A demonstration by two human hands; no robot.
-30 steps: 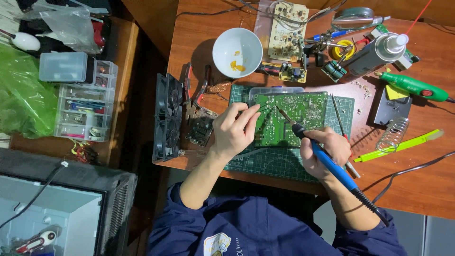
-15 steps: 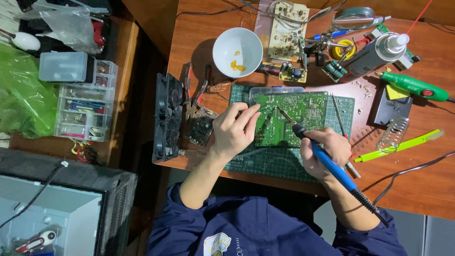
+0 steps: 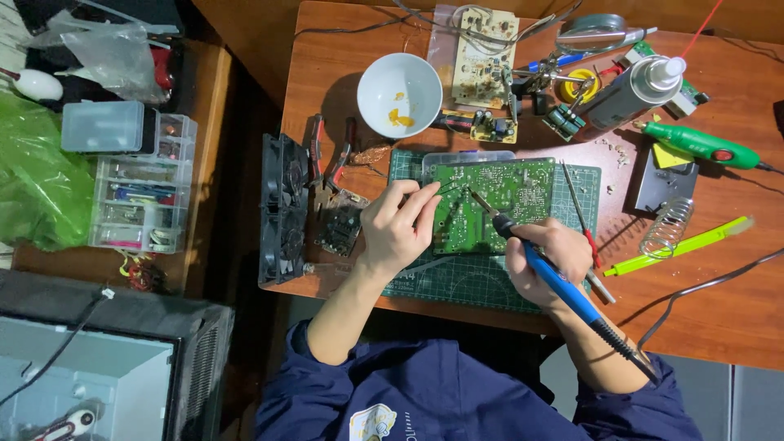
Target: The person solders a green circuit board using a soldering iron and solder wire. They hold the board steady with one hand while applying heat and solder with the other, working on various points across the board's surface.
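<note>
Circuit board [image 3: 498, 200] lies on the green mat [image 3: 457, 278] — left hand [image 3: 396, 229] pinches solder wire at its edge, right hand [image 3: 543, 257] clenches the soldering iron [image 3: 555, 278]. Advise steady tip contact — brief dwell.

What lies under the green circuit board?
The green circuit board rests on a clear plastic box atop the green cutting mat. The box's contents are covered.

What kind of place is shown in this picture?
Most likely an electronics repair bench. The right hand holds a soldering iron to a green circuit board on a cutting mat, with a second board lying nearby.
</note>
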